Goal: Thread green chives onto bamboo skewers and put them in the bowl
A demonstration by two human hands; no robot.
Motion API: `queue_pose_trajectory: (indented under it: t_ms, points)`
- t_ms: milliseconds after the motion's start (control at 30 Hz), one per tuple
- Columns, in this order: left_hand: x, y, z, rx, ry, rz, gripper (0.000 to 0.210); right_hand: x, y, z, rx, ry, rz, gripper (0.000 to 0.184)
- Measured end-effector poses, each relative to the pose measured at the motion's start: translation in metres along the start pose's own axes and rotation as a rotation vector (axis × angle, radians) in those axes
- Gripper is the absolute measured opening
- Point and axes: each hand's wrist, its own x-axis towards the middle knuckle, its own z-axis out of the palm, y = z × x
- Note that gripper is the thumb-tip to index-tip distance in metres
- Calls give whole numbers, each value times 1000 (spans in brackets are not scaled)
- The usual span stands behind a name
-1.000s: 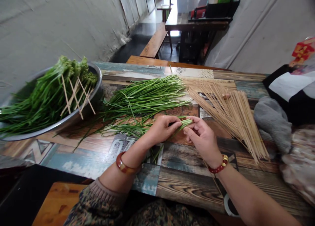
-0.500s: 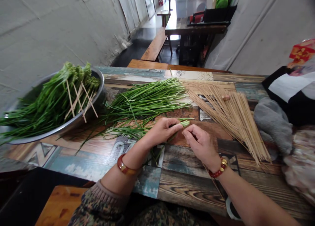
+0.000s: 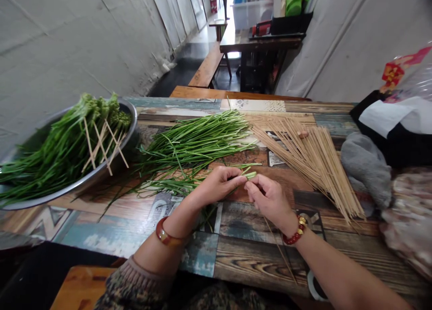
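While the left hand [image 3: 220, 185] is grasping a stalk bunch [image 3: 250, 175] between the near and far edges of the worktop [image 3: 249, 256], the right hand [image 3: 270, 198] is apparently pinching a thin stick [image 3: 278, 246]; keeping the bunch's ends level should help.

Large printed letter [image 3: 50, 222], Z or N, on the patchwork tabletop [image 3: 251, 256].

Passable near tabletop [image 3: 243, 256], except for a probable skewer [image 3: 280, 250]
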Motion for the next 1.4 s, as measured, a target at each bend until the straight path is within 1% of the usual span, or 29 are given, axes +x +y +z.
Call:
queue_pose_trajectory:
  t_ms: [67, 133, 200, 267, 467, 700, 800, 867, 933, 1000, 1067, 1133, 1200, 1300, 1400]
  points:
    - [-1, 0, -3, 41, 10, 21, 40, 0, 0, 0, 54, -4, 24, 23]
    - [-1, 1, -4, 95, 27, 41, 40, 0, 0, 1, 108, 24, 36, 22]
    - [-2, 1, -2, 139, 30, 58, 40, 0, 0, 2, 150, 58, 42, 26]
    - [-1, 1, 0, 160, 7, 68, 40, 0, 0, 2, 177, 75, 48, 29]
    - [-1, 2, 5, 164, -32, 62, 38, 0, 0, 3, 224, 77, 68, 23]
    - [-2, 1, 1, 134, -87, 64, 38, -1, 2, 5, 210, 68, 78, 21]
    - [-3, 2, -3, 111, -100, 69, 33, 0, 2, 6, 224, 66, 83, 21]
    - [-5, 4, -6, 93, -68, 75, 29, 1, 1, 6, 268, 52, 107, 22]
    - [-7, 4, -11, 72, 16, 69, 29, 3, 0, 6, 335, 49, 150, 26]
    - [-8, 3, -16, 55, 153, 36, 31, 4, 0, 6, 404, 64, 188, 28]
    - [-8, 2, -21, 55, 309, 3, 34, 5, 0, 5, 451, 80, 196, 28]
    - [-6, 0, -25, 111, 411, -10, 36, 5, -1, 6, 446, 90, 175, 27]
    - [-1, -1, -27, 212, 422, 15, 34, 4, -2, 7, 387, 100, 142, 24]
    - [12, -1, -27, 398, 348, 79, 26, 0, -5, 10, 291, 118, 87, 18]
    - [31, -2, -23, 562, 270, 112, 21, -3, -7, 12, 265, 121, 57, 15]
